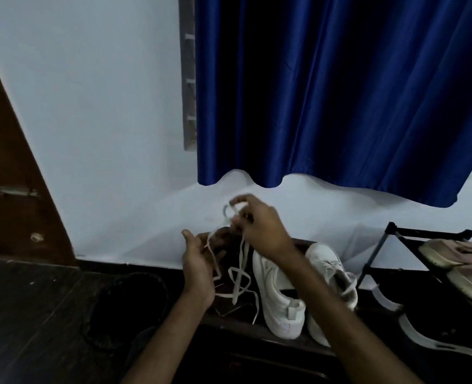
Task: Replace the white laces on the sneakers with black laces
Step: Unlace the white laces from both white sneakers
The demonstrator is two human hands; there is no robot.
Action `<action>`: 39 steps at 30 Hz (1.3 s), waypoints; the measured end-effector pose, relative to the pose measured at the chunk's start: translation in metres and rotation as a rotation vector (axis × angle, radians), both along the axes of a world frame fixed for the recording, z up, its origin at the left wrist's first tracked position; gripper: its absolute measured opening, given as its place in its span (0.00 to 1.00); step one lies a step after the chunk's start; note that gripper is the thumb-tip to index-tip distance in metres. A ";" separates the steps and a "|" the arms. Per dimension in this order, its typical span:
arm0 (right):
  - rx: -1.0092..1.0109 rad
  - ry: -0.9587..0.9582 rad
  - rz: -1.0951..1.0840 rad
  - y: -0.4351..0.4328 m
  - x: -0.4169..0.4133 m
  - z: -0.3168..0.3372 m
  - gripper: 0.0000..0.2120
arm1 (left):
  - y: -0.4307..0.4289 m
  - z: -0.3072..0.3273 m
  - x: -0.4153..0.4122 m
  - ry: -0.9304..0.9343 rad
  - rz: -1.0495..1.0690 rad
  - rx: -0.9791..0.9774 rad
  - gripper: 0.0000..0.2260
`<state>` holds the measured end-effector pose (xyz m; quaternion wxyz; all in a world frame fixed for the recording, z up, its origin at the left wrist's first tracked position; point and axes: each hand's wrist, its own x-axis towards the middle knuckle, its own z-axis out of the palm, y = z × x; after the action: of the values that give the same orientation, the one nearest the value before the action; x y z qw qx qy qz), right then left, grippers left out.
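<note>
**A:** What does the head camera show in your hands?

**B:** My right hand [257, 225] is raised, its fingertips pinching a loop of the white lace [240, 275]. My left hand [198, 261] is lower and just beside it, fingers curled round the same lace. The rest dangles in loose bends to the dark table [257, 333].

**A:** And the sneakers?

**B:** They stand side by side on that table, heels toward me, under my right forearm. The left sneaker [277, 295] is nearest the dangling lace. The right sneaker [334, 273] has white lacing on it.

**A:** Anything around them?

**B:** A dark coiled cord [135, 300] lies on the floor at left; I can't tell whether it's a black lace. A blue curtain [340, 92] hangs behind. A black rack [381, 253] at right holds a worn shoe [459, 261].
</note>
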<state>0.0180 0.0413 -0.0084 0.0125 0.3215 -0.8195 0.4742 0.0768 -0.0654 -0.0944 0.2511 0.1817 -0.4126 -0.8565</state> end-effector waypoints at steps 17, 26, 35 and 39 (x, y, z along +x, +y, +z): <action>0.219 0.076 -0.324 -0.021 0.057 -0.185 0.26 | 0.012 -0.089 0.013 -0.297 0.315 -0.948 0.17; -0.316 -0.187 -0.335 -0.041 0.045 -0.162 0.06 | 0.008 -0.086 0.005 -0.344 0.216 -0.751 0.10; -0.168 -0.086 -0.244 -0.040 0.034 -0.166 0.13 | -0.002 -0.091 -0.007 -0.246 0.146 -0.723 0.11; 0.259 0.199 -0.160 -0.040 0.028 -0.175 0.19 | -0.001 -0.083 -0.007 -0.267 0.073 -0.547 0.10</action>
<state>0.0456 0.0016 -0.1835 0.0895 0.2996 -0.8914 0.3281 0.0701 -0.0665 -0.1772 0.2649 0.2330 -0.6506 -0.6725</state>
